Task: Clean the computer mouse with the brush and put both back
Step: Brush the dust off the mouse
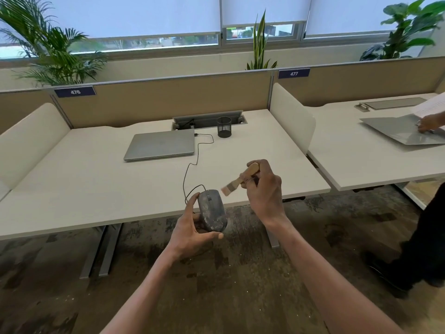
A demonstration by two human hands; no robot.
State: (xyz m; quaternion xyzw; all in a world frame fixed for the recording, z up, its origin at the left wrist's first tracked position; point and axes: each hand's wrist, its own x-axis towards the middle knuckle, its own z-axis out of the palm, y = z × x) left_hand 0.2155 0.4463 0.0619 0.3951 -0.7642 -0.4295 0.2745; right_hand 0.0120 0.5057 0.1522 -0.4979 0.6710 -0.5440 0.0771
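A dusty dark grey wired computer mouse is held by my left hand just off the front edge of the white desk, thumb and fingers around its sides. Its black cable runs back across the desk toward the laptop. My right hand grips the wooden handle of a small brush. The bristles point down-left and hover just right of the mouse's front, a small gap between them.
A closed silver laptop lies at the desk's back, beside a black mesh pen cup and a cable hatch. Cream dividers flank the desk. At the right desk, another person's hand rests on a grey laptop.
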